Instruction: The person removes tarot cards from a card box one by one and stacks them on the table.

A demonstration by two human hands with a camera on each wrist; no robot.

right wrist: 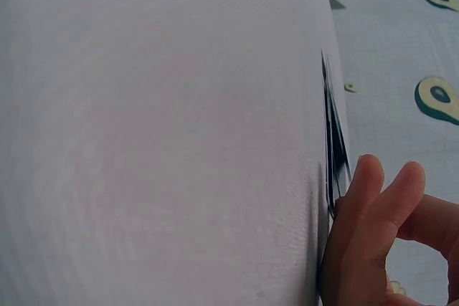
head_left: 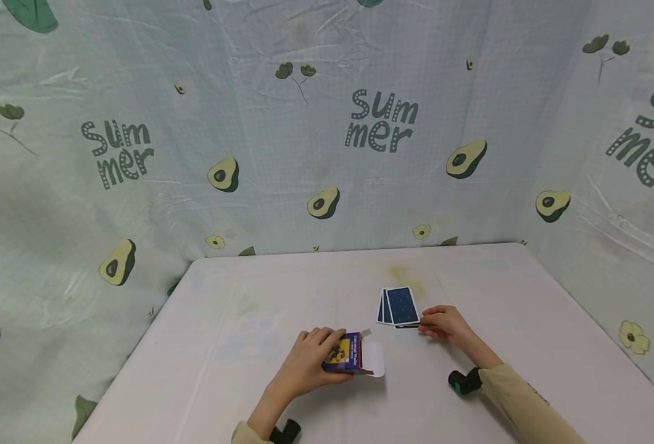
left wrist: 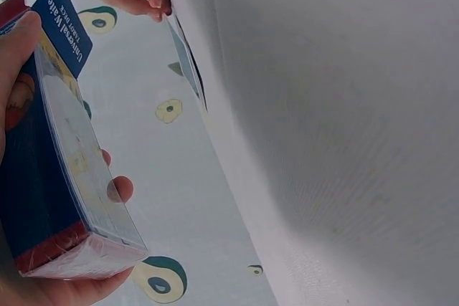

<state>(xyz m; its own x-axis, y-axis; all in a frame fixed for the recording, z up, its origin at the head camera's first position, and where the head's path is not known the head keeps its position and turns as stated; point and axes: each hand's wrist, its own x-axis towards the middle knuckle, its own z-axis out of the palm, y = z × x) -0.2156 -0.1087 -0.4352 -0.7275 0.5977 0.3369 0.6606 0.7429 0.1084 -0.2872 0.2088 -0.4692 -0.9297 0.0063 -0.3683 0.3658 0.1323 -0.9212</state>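
My left hand point(head_left: 311, 361) grips a blue and yellow tarot card box point(head_left: 342, 353) from its left side, just over the white table. The box lies nearly flat with its flap end facing right; "Universal Waite Tarot Deck" reads on the blue flap point(left wrist: 63, 25). Clear wrap covers the far end in the left wrist view. Ahead and to the right, several blue-backed tarot cards point(head_left: 402, 306) lie fanned and overlapping. At their near right corner my right hand point(head_left: 446, 325) pinches the card edges with its fingertips, seen from low down beside the cards point(right wrist: 335, 141) in the right wrist view.
The white table point(head_left: 221, 370) runs back to a hanging cloth point(head_left: 282, 154) printed with avocados and "summer". A faint yellow stain point(head_left: 401, 275) marks the table behind the cards. Black wrist cameras point(head_left: 464, 381) are strapped on both wrists.
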